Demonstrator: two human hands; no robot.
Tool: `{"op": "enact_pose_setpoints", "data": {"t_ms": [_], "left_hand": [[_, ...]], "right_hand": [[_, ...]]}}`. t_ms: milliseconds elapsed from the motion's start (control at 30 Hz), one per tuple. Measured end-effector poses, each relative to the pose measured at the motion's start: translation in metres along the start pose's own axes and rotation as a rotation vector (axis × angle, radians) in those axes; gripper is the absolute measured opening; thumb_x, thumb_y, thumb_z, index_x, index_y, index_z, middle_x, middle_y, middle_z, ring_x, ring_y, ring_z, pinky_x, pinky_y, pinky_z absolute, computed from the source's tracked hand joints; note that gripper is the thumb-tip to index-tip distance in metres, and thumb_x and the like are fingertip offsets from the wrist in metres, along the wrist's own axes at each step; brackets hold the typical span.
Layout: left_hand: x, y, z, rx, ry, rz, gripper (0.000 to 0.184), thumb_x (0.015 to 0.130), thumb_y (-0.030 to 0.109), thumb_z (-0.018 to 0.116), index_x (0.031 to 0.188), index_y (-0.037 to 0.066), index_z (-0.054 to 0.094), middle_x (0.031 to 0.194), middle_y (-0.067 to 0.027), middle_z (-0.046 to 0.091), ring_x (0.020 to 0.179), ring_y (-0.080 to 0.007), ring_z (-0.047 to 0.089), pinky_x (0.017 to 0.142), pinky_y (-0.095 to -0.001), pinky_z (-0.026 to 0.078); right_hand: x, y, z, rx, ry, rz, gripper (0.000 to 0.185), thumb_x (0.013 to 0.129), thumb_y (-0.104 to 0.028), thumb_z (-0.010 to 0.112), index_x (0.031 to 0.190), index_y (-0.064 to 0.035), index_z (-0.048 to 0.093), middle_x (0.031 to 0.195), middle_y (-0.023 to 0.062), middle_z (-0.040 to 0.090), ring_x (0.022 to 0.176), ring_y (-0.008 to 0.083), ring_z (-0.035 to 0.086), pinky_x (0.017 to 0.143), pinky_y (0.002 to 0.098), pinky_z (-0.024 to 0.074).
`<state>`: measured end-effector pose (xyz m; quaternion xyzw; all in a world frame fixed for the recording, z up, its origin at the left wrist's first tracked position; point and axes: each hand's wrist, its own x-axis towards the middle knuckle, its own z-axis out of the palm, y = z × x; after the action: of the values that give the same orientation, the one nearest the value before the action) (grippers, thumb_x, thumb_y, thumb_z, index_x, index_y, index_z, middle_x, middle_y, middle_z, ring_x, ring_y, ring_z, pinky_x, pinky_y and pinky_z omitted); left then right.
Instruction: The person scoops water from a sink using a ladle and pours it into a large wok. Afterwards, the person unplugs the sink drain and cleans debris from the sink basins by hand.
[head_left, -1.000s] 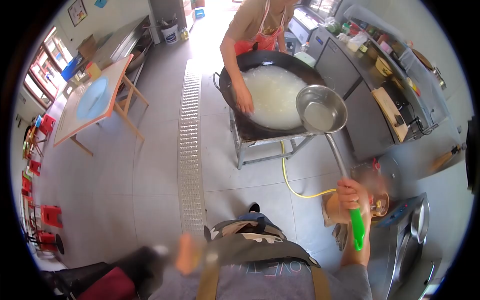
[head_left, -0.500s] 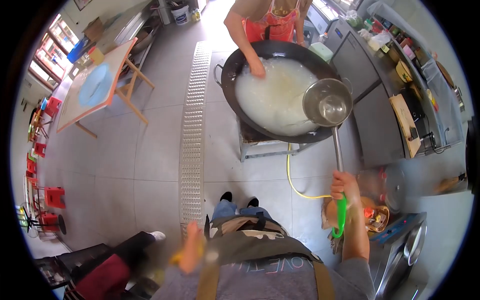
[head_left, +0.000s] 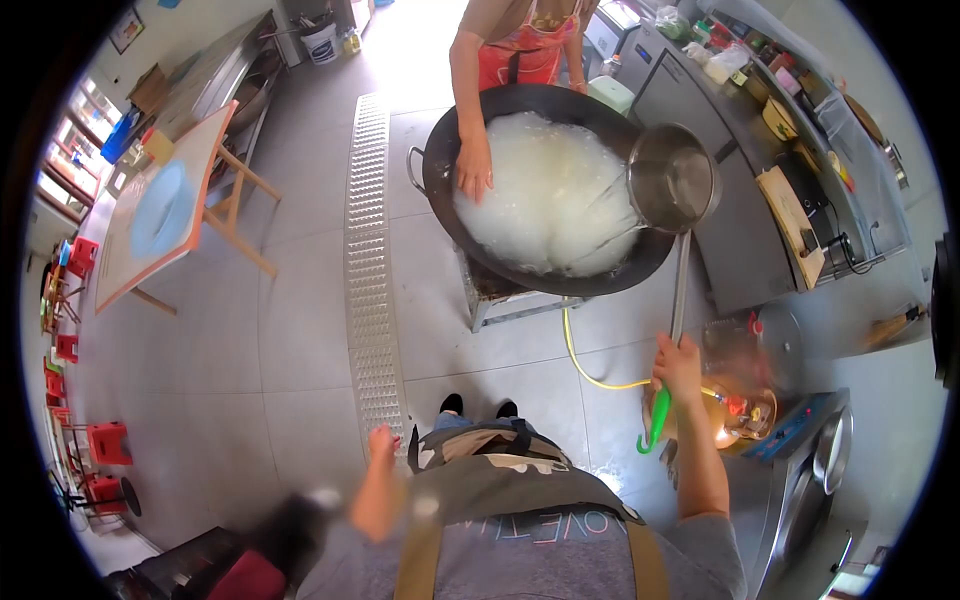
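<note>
My right hand (head_left: 679,369) is wrapped around the long handle of a large metal ladle (head_left: 672,178) with a green hooked end. The ladle's bowl is tilted over the right rim of a big dark wok (head_left: 643,272), and clear liquid streams from it to the left. Cloudy, whitish liquid (head_left: 545,200) fills much of the wok. At the wok's left side, another person's hand (head_left: 475,168) touches the edge of this liquid. My left hand (head_left: 381,445) hangs low beside my apron, away from the wok, its fingers curled with nothing visible in them.
A low metal stand (head_left: 515,306) carries the wok. A yellow hose (head_left: 590,378) runs across the floor to its right. The other person in a red apron (head_left: 515,66) stands behind it. Left are a floor drain grate (head_left: 367,250) and a folding table (head_left: 197,225); right, a counter (head_left: 690,90).
The ladle has moved slightly up and right and tipped, with liquid now streaming out. The other person's hand has shifted left and down in the wok. My left hand has risen.
</note>
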<state>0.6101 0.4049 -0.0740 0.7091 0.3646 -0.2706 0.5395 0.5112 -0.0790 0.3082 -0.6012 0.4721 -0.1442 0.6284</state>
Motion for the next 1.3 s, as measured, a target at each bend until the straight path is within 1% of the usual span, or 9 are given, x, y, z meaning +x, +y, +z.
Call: {"op": "enact_pose_setpoints", "data": {"t_ms": [133,333,433,633,867,900,967,1133,1300], "left_hand": [[0.003,0.018,0.005,0.063,-0.028,-0.032,0.036,0.083,0.03,0.046,0.106,0.002,0.043,0.084,-0.012,0.051,0.066,-0.0221,0.056,0.049,-0.0313,0.048],[0.032,0.019,-0.011,0.198,-0.088,-0.044,0.038,0.083,0.03,0.047,0.106,0.001,0.043,0.081,-0.0138,0.052,0.062,-0.0228,0.056,0.046,-0.0322,0.047],[0.047,0.025,-0.02,0.254,-0.05,-0.037,0.038,0.083,0.03,0.046,0.106,0.0,0.045,0.081,-0.0141,0.053,0.06,-0.0228,0.056,0.045,-0.0314,0.047],[0.058,0.058,-0.01,0.185,-0.004,0.011,0.041,0.083,0.03,0.045,0.109,-0.001,0.044,0.083,-0.0133,0.053,0.058,-0.0228,0.056,0.043,-0.03,0.046],[0.136,0.035,0.005,0.158,-0.152,0.001,0.034,0.08,0.032,0.05,0.097,0.003,0.05,0.07,-0.0136,0.053,0.054,-0.0279,0.052,0.044,-0.0385,0.043],[0.113,0.046,-0.001,0.683,-0.214,0.735,0.033,0.076,0.033,0.053,0.091,0.003,0.052,0.067,-0.0158,0.053,0.056,-0.0315,0.053,0.047,-0.0411,0.042],[0.093,0.062,-0.015,1.233,-0.292,1.47,0.033,0.07,0.034,0.058,0.081,0.003,0.054,0.064,-0.0187,0.054,0.06,-0.0368,0.053,0.05,-0.0447,0.041],[0.018,0.122,0.008,1.743,-0.514,0.863,0.036,0.071,0.027,0.06,0.095,0.0,0.056,0.094,-0.0195,0.055,0.091,-0.0344,0.051,0.08,-0.0426,0.04],[0.122,0.106,0.021,1.525,-0.548,1.016,0.045,0.067,0.033,0.065,0.099,0.003,0.055,0.093,-0.0185,0.056,0.086,-0.0336,0.053,0.071,-0.0424,0.043]], "right_hand": [[0.001,0.007,0.004,-0.193,0.113,-0.106,0.023,0.083,-0.02,0.052,0.073,-0.0024,0.04,0.048,0.0028,0.04,0.035,0.0103,0.04,0.03,0.0263,0.0324],[0.011,0.032,-0.007,-0.757,0.356,-0.679,0.025,0.083,-0.018,0.052,0.072,-0.0003,0.038,0.053,0.0201,0.051,0.046,0.0356,0.053,0.038,0.0375,0.0384],[0.003,0.03,-0.004,-0.758,0.41,-0.674,0.025,0.082,-0.017,0.053,0.071,-0.0015,0.037,0.054,0.0224,0.05,0.05,0.0418,0.05,0.04,0.0397,0.038],[-0.012,0.042,-0.002,-0.71,0.501,-0.701,0.027,0.082,-0.018,0.055,0.07,-0.0026,0.036,0.051,0.0187,0.049,0.044,0.0374,0.05,0.038,0.0397,0.0359],[-0.026,0.084,0.0,-0.662,0.59,-0.396,0.034,0.079,-0.026,0.059,0.066,-0.0002,0.041,0.05,0.0183,0.048,0.047,0.036,0.049,0.044,0.0396,0.0379],[-0.03,0.094,0.0,-0.682,0.594,-0.351,0.035,0.079,-0.027,0.059,0.065,0.0003,0.042,0.05,0.0182,0.048,0.046,0.0349,0.049,0.044,0.0391,0.0373],[-0.043,0.111,0.002,-0.568,0.608,-0.337,0.035,0.079,-0.027,0.059,0.065,0.0004,0.041,0.049,0.0171,0.047,0.044,0.0324,0.047,0.044,0.0385,0.0365],[-0.079,0.122,-0.008,-0.383,0.845,-0.157,0.035,0.079,-0.027,0.058,0.065,0.0003,0.041,0.049,0.0137,0.046,0.043,0.0261,0.045,0.045,0.0367,0.0361],[-0.101,0.194,-0.034,0.101,0.84,0.127,0.027,0.079,-0.021,0.058,0.064,-0.0023,0.045,0.053,0.0083,0.048,0.046,0.0176,0.047,0.041,0.0328,0.0382]]}}
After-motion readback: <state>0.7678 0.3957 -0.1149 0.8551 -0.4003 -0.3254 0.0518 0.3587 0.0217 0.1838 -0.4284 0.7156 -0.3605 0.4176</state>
